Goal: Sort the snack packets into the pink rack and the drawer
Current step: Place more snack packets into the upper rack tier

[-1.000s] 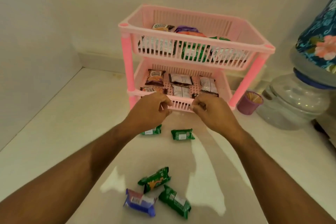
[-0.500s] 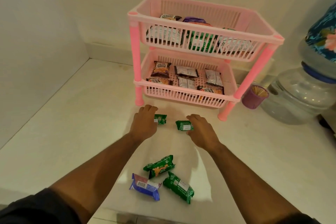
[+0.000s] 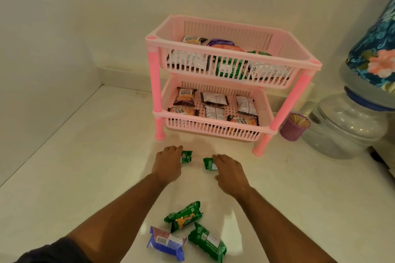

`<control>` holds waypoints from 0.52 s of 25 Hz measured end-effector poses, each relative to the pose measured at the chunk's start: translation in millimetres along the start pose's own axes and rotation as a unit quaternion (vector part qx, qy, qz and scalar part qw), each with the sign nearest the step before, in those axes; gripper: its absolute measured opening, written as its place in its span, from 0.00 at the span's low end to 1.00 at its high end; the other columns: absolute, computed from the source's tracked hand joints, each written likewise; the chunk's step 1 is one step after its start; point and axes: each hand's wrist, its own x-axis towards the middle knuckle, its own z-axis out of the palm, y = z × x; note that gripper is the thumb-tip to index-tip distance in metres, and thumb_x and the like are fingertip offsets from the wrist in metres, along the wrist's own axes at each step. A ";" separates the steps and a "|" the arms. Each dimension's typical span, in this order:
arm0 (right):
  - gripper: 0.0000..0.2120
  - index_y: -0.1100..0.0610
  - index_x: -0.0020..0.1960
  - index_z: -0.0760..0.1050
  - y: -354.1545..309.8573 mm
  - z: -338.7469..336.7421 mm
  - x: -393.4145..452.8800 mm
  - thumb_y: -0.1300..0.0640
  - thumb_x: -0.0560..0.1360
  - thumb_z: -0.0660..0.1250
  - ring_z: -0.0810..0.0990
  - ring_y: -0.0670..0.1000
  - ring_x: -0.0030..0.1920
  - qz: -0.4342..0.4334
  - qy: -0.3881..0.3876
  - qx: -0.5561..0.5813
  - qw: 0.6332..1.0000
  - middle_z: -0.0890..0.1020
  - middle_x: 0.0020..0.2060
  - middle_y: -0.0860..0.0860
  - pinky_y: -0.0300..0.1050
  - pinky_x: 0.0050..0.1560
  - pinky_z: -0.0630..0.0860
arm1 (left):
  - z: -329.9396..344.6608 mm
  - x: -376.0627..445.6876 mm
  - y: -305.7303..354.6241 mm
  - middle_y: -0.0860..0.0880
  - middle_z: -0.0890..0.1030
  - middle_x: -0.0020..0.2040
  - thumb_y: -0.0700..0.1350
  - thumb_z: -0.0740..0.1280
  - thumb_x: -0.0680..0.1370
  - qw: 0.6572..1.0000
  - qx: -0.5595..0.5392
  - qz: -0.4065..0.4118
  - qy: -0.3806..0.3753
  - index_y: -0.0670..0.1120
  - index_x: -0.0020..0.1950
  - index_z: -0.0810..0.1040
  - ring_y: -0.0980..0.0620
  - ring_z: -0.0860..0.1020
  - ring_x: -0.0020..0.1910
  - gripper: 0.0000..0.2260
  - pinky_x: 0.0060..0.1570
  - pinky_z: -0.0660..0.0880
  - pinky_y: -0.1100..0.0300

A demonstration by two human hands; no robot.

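The two-tier pink rack (image 3: 213, 127) stands against the back wall, with several snack packets in both tiers. My left hand (image 3: 167, 162) lies over a small green packet (image 3: 187, 156) on the white counter in front of it, fingers curled onto the packet. My right hand (image 3: 229, 172) covers a second small green packet (image 3: 207, 163) the same way. Both packets touch the counter. Nearer to me lie a green biscuit packet (image 3: 183, 215), another green packet (image 3: 207, 241) and a blue packet (image 3: 165, 243). No drawer is in view.
A purple cup of toothpicks (image 3: 295, 127) stands beside the rack's right front leg. Right of it is a large clear water jar (image 3: 346, 126) under a floral cover (image 3: 376, 55). A wall closes off the left side and another the back.
Both hands came back from the rack's lower front rim and down onto the two small green packets on the counter. The camera pulled back from the rack.
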 end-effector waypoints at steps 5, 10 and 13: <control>0.20 0.51 0.67 0.69 0.7 -5.1 -6.1 0.59 0.75 0.64 0.75 0.55 0.58 0.019 -0.006 -0.032 0.999 0.76 0.60 0.51 0.50 0.55 0.70 | 9.1 3.1 2.6 0.53 0.73 0.58 0.48 0.65 0.75 1.000 0.008 0.007 0.002 0.53 0.65 0.71 0.52 0.72 0.56 0.18 0.58 0.69 0.55; 0.16 0.54 0.63 0.69 8.3 -19.2 -10.4 0.57 0.76 0.64 0.75 0.57 0.60 0.026 -0.094 0.033 0.995 0.74 0.60 0.54 0.48 0.51 0.70 | 14.3 4.4 10.2 0.56 0.70 0.62 0.52 0.64 0.74 0.998 0.028 -0.002 -0.059 0.56 0.67 0.65 0.51 0.71 0.63 0.21 0.64 0.65 0.49; 0.17 0.52 0.62 0.72 12.9 -46.8 -14.9 0.49 0.75 0.65 0.77 0.56 0.60 0.016 -0.151 0.086 0.985 0.76 0.60 0.54 0.47 0.55 0.70 | 14.7 12.9 13.9 0.55 0.70 0.63 0.53 0.64 0.75 0.995 0.043 -0.003 -0.087 0.56 0.68 0.66 0.51 0.70 0.64 0.22 0.64 0.65 0.49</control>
